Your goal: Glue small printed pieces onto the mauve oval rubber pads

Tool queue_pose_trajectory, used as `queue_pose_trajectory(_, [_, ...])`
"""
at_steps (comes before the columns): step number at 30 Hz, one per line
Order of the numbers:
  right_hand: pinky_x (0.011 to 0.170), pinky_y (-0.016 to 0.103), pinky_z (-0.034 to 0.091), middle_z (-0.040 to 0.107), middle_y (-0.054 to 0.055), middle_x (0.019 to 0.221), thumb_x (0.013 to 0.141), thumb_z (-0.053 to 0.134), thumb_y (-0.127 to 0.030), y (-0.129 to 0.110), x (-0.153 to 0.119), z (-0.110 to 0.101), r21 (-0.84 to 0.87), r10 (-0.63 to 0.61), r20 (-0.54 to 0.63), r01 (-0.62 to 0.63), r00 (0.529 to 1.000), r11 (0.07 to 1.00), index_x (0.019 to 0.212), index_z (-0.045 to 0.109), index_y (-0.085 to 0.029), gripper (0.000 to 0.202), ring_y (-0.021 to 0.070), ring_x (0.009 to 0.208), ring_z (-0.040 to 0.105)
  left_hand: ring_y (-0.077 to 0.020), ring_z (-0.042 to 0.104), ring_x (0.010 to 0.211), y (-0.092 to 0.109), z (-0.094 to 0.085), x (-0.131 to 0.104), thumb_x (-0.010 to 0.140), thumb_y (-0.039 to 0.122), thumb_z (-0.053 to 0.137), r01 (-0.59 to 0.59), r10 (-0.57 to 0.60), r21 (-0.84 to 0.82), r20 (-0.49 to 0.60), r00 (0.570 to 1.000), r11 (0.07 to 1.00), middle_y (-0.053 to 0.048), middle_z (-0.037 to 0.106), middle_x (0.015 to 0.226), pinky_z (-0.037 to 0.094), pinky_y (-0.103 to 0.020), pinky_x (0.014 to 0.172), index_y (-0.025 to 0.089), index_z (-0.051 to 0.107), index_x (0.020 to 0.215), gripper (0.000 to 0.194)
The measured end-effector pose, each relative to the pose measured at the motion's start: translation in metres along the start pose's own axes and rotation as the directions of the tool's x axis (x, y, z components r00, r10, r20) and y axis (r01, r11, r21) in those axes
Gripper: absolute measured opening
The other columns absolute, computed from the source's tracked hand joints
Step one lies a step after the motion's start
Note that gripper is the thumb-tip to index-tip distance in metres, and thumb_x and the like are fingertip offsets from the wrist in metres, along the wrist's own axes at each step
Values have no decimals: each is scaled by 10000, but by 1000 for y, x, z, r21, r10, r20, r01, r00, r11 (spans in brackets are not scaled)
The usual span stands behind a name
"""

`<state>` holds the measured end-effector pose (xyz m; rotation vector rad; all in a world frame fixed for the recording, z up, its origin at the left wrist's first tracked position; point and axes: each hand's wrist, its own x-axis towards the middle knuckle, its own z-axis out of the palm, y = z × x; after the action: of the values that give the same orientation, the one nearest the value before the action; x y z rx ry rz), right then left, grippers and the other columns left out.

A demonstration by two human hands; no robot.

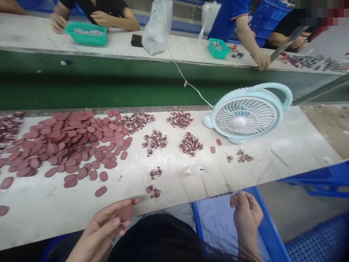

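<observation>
Fingertips first: the left hand pinches a flat, dark-red oval piece between thumb and fingers, holding it just off the near edge of the white worktable. The right hand sits curled over the open blue plastic crate below the table edge, fingers drawn in toward the palm; whether they grip anything I cannot tell, they hide it.

Out from the left hand, two small clusters of mottled red-and-white bits lie on the table just ahead, one behind the other. Further left spreads the big heap of dark-red oval pieces, with strays trailing toward the near edge. Beyond the clusters, more little piles of the mottled bits dot the middle of the table.

To the right stands a pale-blue desk fan with a white grille, its white cable running up across the green conveyor belt.

On the far bench, other people's hands are at work: one pair at a teal plastic tray, another arm near a smaller teal tray. A clear plastic bag stands between them beside a black phone.
</observation>
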<state>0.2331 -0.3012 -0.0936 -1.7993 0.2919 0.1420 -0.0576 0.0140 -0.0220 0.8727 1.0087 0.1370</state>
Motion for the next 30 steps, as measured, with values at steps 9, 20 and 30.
queue_pose_trajectory(9, [347, 10, 18, 385, -25, 692, 894, 252, -788, -65, -82, 114, 269, 218, 887, -839, 407, 472, 1209, 703, -130, 857, -20, 459, 310, -115, 691, 814, -2, 39, 6, 745, 335, 782, 192, -112, -207, 346, 932, 959, -33, 726, 1118, 498, -121, 523, 278, 736, 1137, 398])
queue_pose_trajectory(20, [307, 70, 319, 463, -70, 636, 967, 534, -442, -77, -87, 129, 280, 209, 918, -925, 337, 258, 1055, 660, -87, 387, -11, 387, 407, -100, 668, 731, -22, 57, 20, 718, 330, 828, 14, 18, -194, 159, 987, 981, -48, 708, 822, 530, -175, 620, 121, 627, 1023, 420])
queue_pose_trajectory(30, [271, 141, 324, 504, -62, 545, 663, 758, -661, -90, -148, 128, 104, 310, 870, -756, 384, 646, 877, 678, -269, 454, 27, 288, 358, -60, 585, 626, -17, 70, 18, 776, 491, 747, -30, 26, 12, 260, 965, 999, -32, 626, 699, 503, -166, 619, 88, 624, 900, 438])
